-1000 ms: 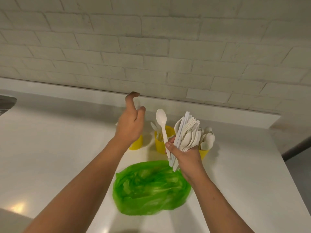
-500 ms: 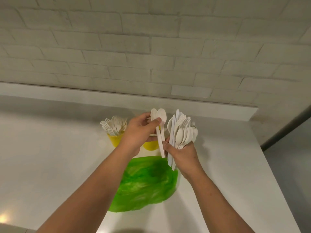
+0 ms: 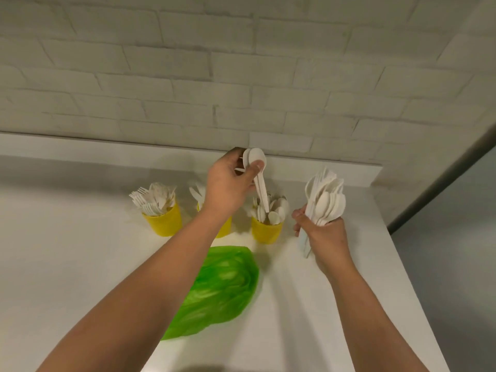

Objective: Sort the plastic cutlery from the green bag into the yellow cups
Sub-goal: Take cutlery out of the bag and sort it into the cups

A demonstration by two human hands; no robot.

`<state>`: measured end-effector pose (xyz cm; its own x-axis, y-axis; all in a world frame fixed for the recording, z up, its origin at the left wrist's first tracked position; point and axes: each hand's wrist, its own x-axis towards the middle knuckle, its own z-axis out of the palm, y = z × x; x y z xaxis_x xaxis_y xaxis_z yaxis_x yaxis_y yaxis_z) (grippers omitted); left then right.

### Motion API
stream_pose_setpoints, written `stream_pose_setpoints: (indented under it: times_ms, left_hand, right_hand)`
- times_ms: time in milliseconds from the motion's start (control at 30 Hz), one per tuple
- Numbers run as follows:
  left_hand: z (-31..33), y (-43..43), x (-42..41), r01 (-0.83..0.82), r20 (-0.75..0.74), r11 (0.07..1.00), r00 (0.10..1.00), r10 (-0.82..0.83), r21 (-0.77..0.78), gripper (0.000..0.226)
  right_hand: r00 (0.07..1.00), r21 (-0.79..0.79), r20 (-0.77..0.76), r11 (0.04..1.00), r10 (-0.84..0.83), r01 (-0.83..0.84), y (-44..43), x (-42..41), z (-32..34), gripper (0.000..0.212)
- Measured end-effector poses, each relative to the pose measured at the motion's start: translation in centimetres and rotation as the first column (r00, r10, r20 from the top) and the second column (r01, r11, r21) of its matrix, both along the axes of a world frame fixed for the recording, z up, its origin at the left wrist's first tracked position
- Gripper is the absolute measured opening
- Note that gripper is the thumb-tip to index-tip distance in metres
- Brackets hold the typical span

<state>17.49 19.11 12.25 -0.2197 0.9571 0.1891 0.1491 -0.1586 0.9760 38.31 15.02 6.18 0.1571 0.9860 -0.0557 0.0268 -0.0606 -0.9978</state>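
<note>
Green bag [image 3: 222,291]: lies crumpled and flat on the white counter [image 3: 80,264], nearest the person, partly under the left forearm. The three cups stand beyond it.
Left hand [image 3: 228,189]: raised above the row of cups, in front of the brick wall [image 3: 241,76]. Thumb and fingers pinch two spoons by their bowls, so the grip is closed on them.
Right hand [image 3: 324,234]: held to the right of the cups and above the counter. Its fingers are curled tight round a bundle of cutlery.
Yellow cups: three in a row along the back of the counter.
Left cup [image 3: 163,221]: packed with forks [image 3: 150,200], tines up and fanned to the left.
Middle cup [image 3: 226,228]: mostly hidden behind the left wrist. A few white pieces show at its left rim, and their kind is hard to tell.
Right cup [image 3: 265,233]: holds spoons standing bowl-up, just beside the right hand.
Bundle [image 3: 326,200]: mostly spoons, bowls upward and fanned out above the fist. Handle ends stick out below it.
Two spoons [image 3: 261,183]: held together, bowls at the top under the thumb, handles pointing down. Their lower ends reach in among the spoon bowls of the right cup.
</note>
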Motion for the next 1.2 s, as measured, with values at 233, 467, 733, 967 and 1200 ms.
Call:
stream_pose_setpoints:
  times_ms: [233,467,733,967,1200]
  left_hand:
    - [-3.1,1.9,2.8,-0.031,-0.407,0.987,0.909,0.094,0.158,0.015]
    - [-6.9,2.3,3.2,0.128,-0.778,0.99,0.627,-0.035,0.058,0.02]
    - [-8.5,1.5,3.5,0.146,-0.946,0.962,0.263,0.188,0.232,0.035]
    - [-6.3,0.8,4.5,0.115,-0.852,0.957,0.492,0.178,0.266,0.047]
    - [1.1,-1.1,6.6,0.29,-0.619,0.931,0.779,-0.096,0.22,0.057]
  right_hand:
    - [0.998,0.003,-0.066,1.0,-0.012,0.012,0.1,2.0,-1.0,0.013]
    - [0.957,-0.063,-0.286,0.995,0.053,-0.074,0.0,1.8,-1.5,0.007]
    - [0.873,-0.061,-0.446,0.967,0.196,-0.247,0.3,1.9,-1.1,0.008]
    - [0.686,-0.062,-0.617,0.845,0.385,-0.531,-0.1,2.8,-0.4,0.022]
    - [0.59,-0.034,-0.621,0.733,0.517,-0.679,-0.5,3.1,-0.6,0.048]
